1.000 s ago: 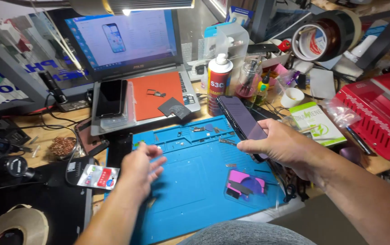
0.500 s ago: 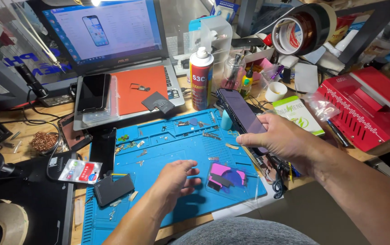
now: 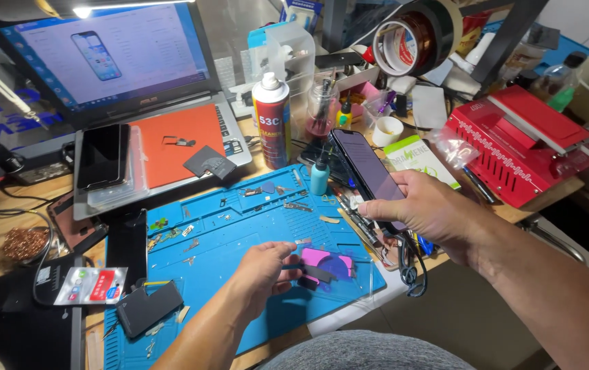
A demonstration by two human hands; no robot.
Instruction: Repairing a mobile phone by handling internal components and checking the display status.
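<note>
My right hand (image 3: pixel 426 209) grips a black smartphone (image 3: pixel 365 169) by its lower end, tilted with the dark screen facing up, over the right edge of the blue work mat (image 3: pixel 240 233). My left hand (image 3: pixel 262 273) rests low on the mat with its fingertips touching a purple and blue piece with a dark strip (image 3: pixel 322 266). Whether the fingers pinch that piece is unclear. Small screws and metal parts lie scattered over the mat's upper half.
An open laptop (image 3: pixel 113 62) stands at the back with an orange sheet and a black phone (image 3: pixel 101 156) on its keyboard. A spray can (image 3: pixel 272 120), small bottles, tape rolls (image 3: pixel 414 38) and a red tool case (image 3: pixel 514 140) crowd the right. Cables hang near my right wrist.
My left hand has moved right across the mat, from its left side to the purple piece near the front edge. My right hand has kept hold of the phone in about the same place.
</note>
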